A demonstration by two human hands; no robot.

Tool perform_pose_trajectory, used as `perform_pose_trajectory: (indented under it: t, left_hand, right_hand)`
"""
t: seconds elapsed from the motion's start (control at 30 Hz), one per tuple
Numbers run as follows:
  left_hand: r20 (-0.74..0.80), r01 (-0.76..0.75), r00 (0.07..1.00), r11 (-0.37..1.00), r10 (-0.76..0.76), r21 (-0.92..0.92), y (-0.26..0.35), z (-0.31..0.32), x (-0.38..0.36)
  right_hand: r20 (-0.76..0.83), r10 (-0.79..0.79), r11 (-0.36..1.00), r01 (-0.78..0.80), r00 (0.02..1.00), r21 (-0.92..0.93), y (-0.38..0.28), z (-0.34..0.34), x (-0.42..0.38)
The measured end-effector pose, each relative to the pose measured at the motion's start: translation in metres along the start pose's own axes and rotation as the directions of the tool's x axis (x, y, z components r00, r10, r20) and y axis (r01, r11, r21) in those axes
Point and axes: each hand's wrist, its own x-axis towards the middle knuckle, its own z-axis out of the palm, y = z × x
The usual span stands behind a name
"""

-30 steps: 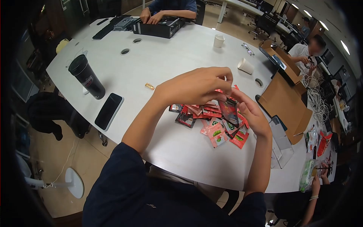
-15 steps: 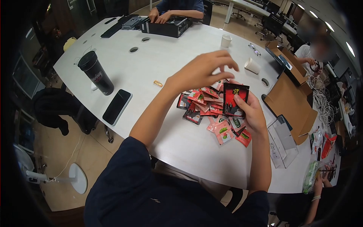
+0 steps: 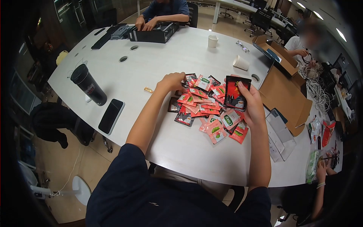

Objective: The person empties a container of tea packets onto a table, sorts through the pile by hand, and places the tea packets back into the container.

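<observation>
A pile of small red, pink and black sachets (image 3: 199,101) lies on the white table (image 3: 166,140). My right hand (image 3: 252,102) is closed round black and red packets (image 3: 235,92), held upright over the pile's right side. At the pile's upper left edge, my left hand (image 3: 174,82) has its fingers bent down against a dark sachet; its fingertips are partly hidden, so its grip cannot be made out. A small gold packet (image 3: 148,90) lies left of that hand.
A phone (image 3: 111,116) and a black tumbler (image 3: 89,84) stand left. Paper cups (image 3: 241,62), glasses (image 3: 242,46), an opened cardboard box (image 3: 283,94) and a clear plastic case (image 3: 280,136) are right. Another person's hands (image 3: 146,25) touch a black box (image 3: 153,36).
My left hand has moved left and down from above the packets to the pile's upper left edge. My right hand keeps its hold. The view has shifted slightly.
</observation>
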Motion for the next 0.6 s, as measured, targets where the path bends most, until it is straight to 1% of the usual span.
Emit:
perform_pose_trajectory:
  t: [0.07, 0.1, 0.17, 0.2, 0.23, 0.27, 0.3, 0.33, 0.37, 0.4, 0.43, 0.5, 0.53, 0.57, 0.6]
  left_hand:
    - [0.025, -0.066, 0.997, 0.987, 0.071, -0.143, -0.013, -0.006, -0.002]
    - [0.028, -0.069, 0.997, 0.988, 0.074, -0.137, -0.019, -0.011, -0.003]
    - [0.050, -0.094, 0.994, 0.991, 0.100, -0.099, -0.029, -0.027, -0.007]
    - [-0.088, -0.189, 0.979, 0.980, 0.183, -0.056, -0.033, -0.033, -0.017]
    - [-0.084, -0.192, 0.978, 0.980, 0.188, -0.043, -0.034, -0.040, -0.021]
    - [-0.071, -0.198, 0.980, 0.953, 0.186, -0.228, -0.029, -0.054, -0.029]
    - [-0.059, -0.194, 0.981, 0.894, 0.186, -0.404, -0.023, -0.070, -0.040]
    - [-0.095, -0.213, 0.977, 0.848, 0.191, -0.485, -0.007, -0.083, -0.056]
    - [-0.155, -0.304, 0.950, 0.705, 0.270, -0.640, -0.004, -0.082, -0.057]
    - [-0.235, -0.391, 0.916, 0.590, 0.326, -0.707, 0.006, -0.083, -0.059]
    - [-0.320, -0.471, 0.872, 0.459, 0.371, -0.753, 0.019, -0.083, -0.060]
    - [-0.309, -0.444, 0.869, 0.332, 0.387, -0.832, 0.043, -0.085, -0.064]
    - [-0.317, -0.447, 0.854, 0.270, 0.413, -0.853, 0.053, -0.080, -0.061]
    - [-0.327, -0.447, 0.837, 0.204, 0.438, -0.871, 0.062, -0.072, -0.057]
    - [-0.302, -0.422, 0.841, 0.195, 0.449, -0.885, 0.072, -0.067, -0.056]
  right_hand:
    - [0.006, -0.012, 1.000, 0.012, 1.000, -0.014, 0.000, -0.002, 0.000]
    - [0.001, -0.014, 1.000, 0.014, 1.000, -0.009, -0.001, -0.003, 0.000]
    - [0.002, -0.041, 0.996, 0.041, 0.999, -0.073, -0.001, -0.005, 0.000]
    - [-0.005, -0.046, 0.997, 0.046, 0.999, -0.063, -0.001, -0.006, 0.000]
    - [-0.006, -0.047, 0.998, 0.046, 0.999, -0.052, -0.001, -0.007, 0.001]
    - [-0.005, -0.049, 0.998, 0.049, 0.999, -0.043, -0.001, -0.006, 0.002]
    - [-0.008, -0.061, 0.998, 0.061, 0.998, -0.032, 0.000, -0.005, 0.002]
    - [-0.020, -0.119, 0.990, 0.118, 0.993, -0.076, 0.000, -0.003, 0.001]
    - [-0.025, -0.184, 0.976, 0.180, 0.983, -0.120, 0.001, 0.001, 0.003]
    - [-0.017, -0.162, 0.974, 0.157, 0.987, -0.162, 0.005, -0.003, 0.005]
    - [-0.016, -0.176, 0.957, 0.167, 0.984, -0.237, 0.012, -0.006, 0.007]
    - [-0.055, -0.161, 0.945, 0.138, 0.985, -0.298, 0.012, 0.000, 0.003]
    - [-0.044, -0.239, 0.933, 0.217, 0.970, -0.286, 0.018, 0.000, 0.006]
    - [0.004, -0.327, 0.886, 0.308, 0.945, -0.346, 0.027, -0.007, 0.013]
    - [0.004, -0.252, 0.888, 0.233, 0.968, -0.396, 0.024, -0.009, 0.013]
